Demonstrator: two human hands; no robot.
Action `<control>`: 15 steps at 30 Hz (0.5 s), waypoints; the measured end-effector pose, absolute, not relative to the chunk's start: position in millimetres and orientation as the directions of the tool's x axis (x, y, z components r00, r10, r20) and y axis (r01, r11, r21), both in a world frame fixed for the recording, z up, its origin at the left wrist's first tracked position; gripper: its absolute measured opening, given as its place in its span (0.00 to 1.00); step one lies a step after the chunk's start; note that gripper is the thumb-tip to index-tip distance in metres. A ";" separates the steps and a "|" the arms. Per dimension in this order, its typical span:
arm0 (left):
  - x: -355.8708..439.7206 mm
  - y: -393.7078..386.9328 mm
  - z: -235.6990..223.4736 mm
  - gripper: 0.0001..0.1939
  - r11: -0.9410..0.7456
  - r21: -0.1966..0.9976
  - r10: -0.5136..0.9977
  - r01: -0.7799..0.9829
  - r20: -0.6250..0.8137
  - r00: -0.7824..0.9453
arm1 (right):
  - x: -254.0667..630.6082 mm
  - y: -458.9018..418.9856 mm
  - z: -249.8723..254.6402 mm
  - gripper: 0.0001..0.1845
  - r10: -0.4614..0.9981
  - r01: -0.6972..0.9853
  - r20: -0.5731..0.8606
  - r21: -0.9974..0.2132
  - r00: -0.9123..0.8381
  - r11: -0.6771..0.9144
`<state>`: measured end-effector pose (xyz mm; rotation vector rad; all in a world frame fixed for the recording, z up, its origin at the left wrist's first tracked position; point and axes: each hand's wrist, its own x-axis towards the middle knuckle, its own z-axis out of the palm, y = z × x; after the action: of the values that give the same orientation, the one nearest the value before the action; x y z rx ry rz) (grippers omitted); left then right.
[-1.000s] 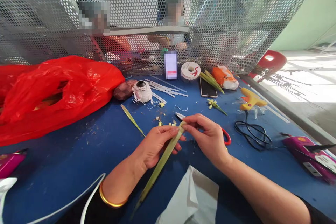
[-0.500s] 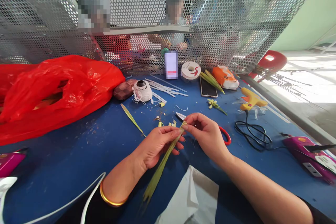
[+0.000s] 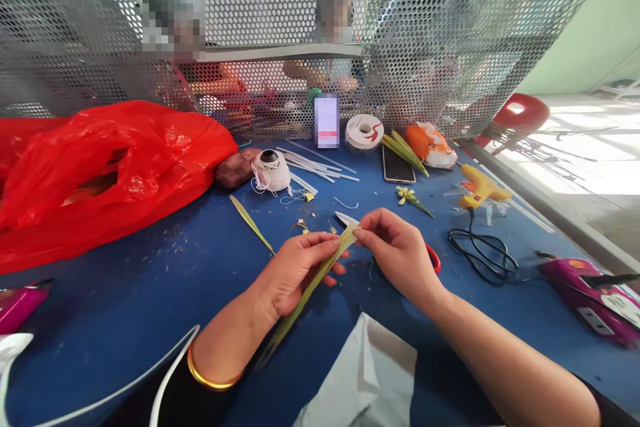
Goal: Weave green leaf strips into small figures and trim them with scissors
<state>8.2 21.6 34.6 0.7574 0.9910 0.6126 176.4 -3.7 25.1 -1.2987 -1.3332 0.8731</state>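
Our long green leaf [image 3: 302,303] slants above the blue table [image 3: 150,307], its upper end pinched in our right hand [image 3: 397,257], the strip held just below between thumb and fingers of our left hand [image 3: 295,267]. We judge it light, pliant, prone to splitting lengthwise — best gripped gently, near the end. Scissors [image 3: 345,218] lie partly hidden by the right hand.

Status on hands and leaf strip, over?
Left hand holding leaf strip. Right hand pinching its far end. Nearest obstacle: scissors, partly hidden by right hand.
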 end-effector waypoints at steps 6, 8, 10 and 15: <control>9.4 21.6 33.4 0.04 0.571 0.817 0.791 -0.084 -0.520 0.322 | 177.0 -3.1 24.9 0.06 0.978 0.124 0.179 -0.978 0.111 0.165; 8.7 22.6 32.9 0.06 0.471 0.882 0.852 0.000 -0.454 0.262 | 178.5 -3.0 26.4 0.06 0.983 0.060 0.150 -0.988 0.104 0.144; 7.6 23.4 32.8 0.07 0.304 0.945 0.924 0.116 -0.323 0.204 | 179.7 -3.1 28.0 0.07 0.990 0.004 0.115 -0.993 0.079 0.115; 9.0 19.9 37.2 0.05 0.056 0.958 0.976 0.281 -0.112 0.187 | 177.4 -3.8 28.1 0.08 0.990 0.069 0.109 -0.992 0.089 0.103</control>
<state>9.0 19.9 37.2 1.4310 1.2896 0.8514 177.4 -3.8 28.1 -1.2191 -1.2348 1.0325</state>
